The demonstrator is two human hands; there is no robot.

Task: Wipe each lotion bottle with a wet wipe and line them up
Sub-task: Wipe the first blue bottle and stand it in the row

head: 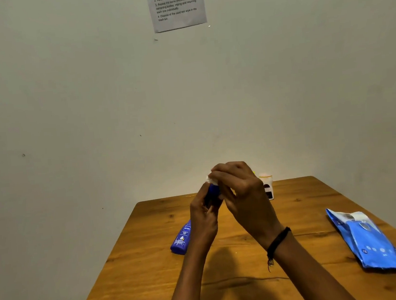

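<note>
Dark blue plastic lotion bottle [183, 237] is getting wiped, left hand [204, 217] gripping it, right hand [241, 194] pinching white wet wipe [211, 179]. I'm judging lining-up undone.

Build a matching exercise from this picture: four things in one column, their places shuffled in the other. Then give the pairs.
Things
1. wiped blue bottle
2. Nivea bottle
3. wipes pack
4. white bottle

Places
A. right side of the table
B. far edge, by the wall
C. in the left hand, off the table
D. on the table, left of the arms

Pairs: 1-C, 2-D, 3-A, 4-B
</note>
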